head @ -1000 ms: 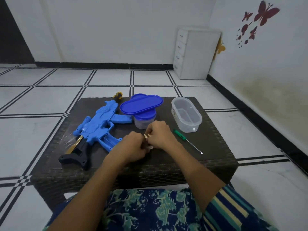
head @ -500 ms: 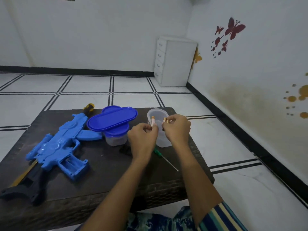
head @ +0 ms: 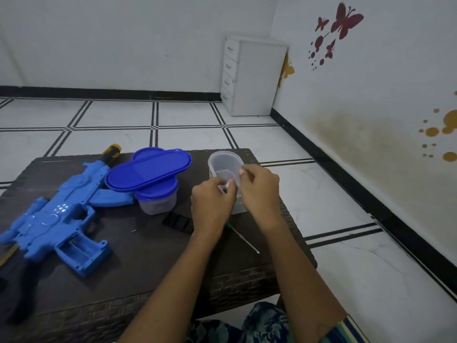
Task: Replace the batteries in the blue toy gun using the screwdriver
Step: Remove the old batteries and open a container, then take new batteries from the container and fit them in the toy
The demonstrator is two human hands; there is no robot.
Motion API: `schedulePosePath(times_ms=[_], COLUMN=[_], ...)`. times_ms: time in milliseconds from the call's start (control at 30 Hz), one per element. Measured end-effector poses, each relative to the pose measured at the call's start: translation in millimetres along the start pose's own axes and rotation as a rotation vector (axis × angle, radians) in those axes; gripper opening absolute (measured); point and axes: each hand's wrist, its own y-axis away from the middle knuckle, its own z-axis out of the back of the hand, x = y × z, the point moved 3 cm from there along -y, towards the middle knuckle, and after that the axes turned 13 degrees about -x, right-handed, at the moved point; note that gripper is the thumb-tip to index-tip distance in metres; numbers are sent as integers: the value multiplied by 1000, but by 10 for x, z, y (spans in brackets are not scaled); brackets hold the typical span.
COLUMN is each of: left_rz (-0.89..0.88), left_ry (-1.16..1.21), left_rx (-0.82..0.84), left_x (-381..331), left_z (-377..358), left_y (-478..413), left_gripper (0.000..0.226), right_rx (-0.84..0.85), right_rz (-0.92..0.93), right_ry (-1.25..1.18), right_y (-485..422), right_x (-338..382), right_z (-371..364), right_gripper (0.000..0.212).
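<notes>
Over the far-right tub (head: 218,159), now lower, the left hand (head: 212,201) pinches a battery (head: 231,182), the right hand (head: 259,191) has an unclear grip: old cells probably being discarded.

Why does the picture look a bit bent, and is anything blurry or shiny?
Head view: the wide-angle lens bows the floor lines; light is soft and even, with faint shadows; small glare spots sit on the blue toy gun; the fingertips over the clear container are smeared, so what they pinch is unreadable.

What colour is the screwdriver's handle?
Green. The screwdriver handle shows best in the head view, mostly hidden by the left hand.
</notes>
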Motion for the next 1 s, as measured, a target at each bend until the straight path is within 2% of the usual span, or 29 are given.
schedulePosePath(times_ms=[133, 233, 300, 333, 367, 467, 533, 567, 800, 933, 1000], left_rz=[-144, -332, -412, -411, -388, -305, -243, -215, -286, -289, -181], left_ry=[-32, -151, -311, -392, -470, -728, -850, -865, -635, -383, -174], left_rx=[-31, -187, -297, -293, -241, 68, 215, 235, -35, -187, -282], left_x=[-68, -100, -79, -44, 22, 315, 483, 528, 497, 215, 24], left_z=[202, 474, 667, 759, 833, 1043, 1169, 1244, 1593, 1727, 1701], left_y=[-46, -146, -225, -273, -321, -430, -453, -457, -554, -426, -292], left_gripper=[21, 23, 33, 42, 52, 84, 90, 87, 23, 11, 11], right_rx=[-121, 0, 88, 97, 92, 105, 120, 125, 113, -142, -208], right_rz=[-49, -179, -224, -230, -226, -177, -139, -131, -149, -60, -10], right_ry=[12, 78, 64, 44, 38, 35, 49, 56, 70, 95, 12], right_y=[25, 47, 87, 98, 107, 141, 163, 171, 196, 208, 229], right_x=[-43, -197, -257, -262, -259, -206, -169, -147, -123, 27, 156], right_z=[69, 45, 15, 3, 0, -40, -88, -111, -115, 32, 94], right_gripper=[24, 21, 13, 14, 15, 18, 20, 19, 22, 27, 22])
